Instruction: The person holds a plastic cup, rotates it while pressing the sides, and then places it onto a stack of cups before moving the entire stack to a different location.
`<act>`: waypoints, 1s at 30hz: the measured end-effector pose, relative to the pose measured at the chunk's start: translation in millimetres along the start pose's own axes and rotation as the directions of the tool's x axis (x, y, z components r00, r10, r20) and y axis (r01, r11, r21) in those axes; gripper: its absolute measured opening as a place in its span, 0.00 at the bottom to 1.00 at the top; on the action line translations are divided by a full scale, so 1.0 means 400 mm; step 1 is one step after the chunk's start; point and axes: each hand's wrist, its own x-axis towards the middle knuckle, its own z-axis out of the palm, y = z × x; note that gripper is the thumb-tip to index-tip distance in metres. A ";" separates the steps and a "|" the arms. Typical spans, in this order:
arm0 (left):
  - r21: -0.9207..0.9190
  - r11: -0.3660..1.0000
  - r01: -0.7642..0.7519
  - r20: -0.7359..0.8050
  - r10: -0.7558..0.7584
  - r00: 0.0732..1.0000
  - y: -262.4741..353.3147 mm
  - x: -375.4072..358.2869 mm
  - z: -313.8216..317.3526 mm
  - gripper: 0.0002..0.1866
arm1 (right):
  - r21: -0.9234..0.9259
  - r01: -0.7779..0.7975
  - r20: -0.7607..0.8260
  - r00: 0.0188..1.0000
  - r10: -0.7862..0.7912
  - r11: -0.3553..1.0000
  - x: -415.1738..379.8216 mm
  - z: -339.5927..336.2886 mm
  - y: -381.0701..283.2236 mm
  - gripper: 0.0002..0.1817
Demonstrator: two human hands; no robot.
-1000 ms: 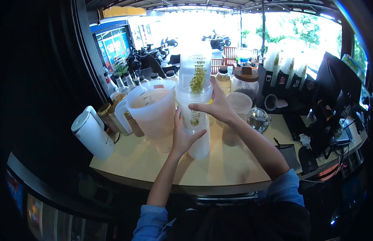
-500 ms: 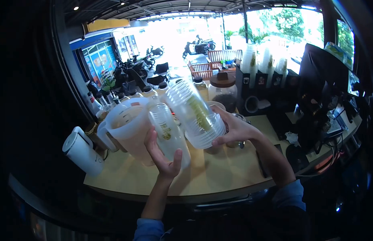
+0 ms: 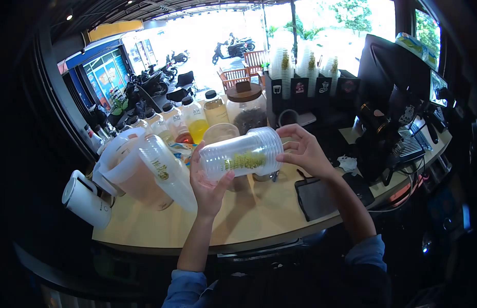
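Note:
A short stack of clear plastic cups [image 3: 246, 154] with a green-gold print lies sideways in the air between my hands. My left hand [image 3: 208, 192] is wrapped round its left end, thumb along the underside. At the other end, my right hand [image 3: 307, 156] has thumb and curled fingers on the ribbed rims. Just left of my left hand, another long clear cup stack [image 3: 169, 172] with a gold print leans toward a large translucent pitcher [image 3: 133, 179]. Its lower end is partly hidden by my hand.
A white lidded jug [image 3: 87, 203] stands at the counter's left. Several bottles, one with yellow liquid [image 3: 198, 128], and a wooden-lidded jar [image 3: 246, 110] line the back. Upright cup stacks [image 3: 282, 66] fill a black holder. A dark mat [image 3: 320, 197] lies on the right.
My left hand has moved from the leaning cup stack to the stack in my right hand. That held stack has turned from tilted to nearly level. The view has shifted right.

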 end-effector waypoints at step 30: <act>0.384 0.821 0.423 0.068 -0.481 0.874 -0.115 -0.317 -0.025 0.32 | 0.037 -0.274 0.092 0.959 0.269 0.961 -0.234 0.007 0.204 0.09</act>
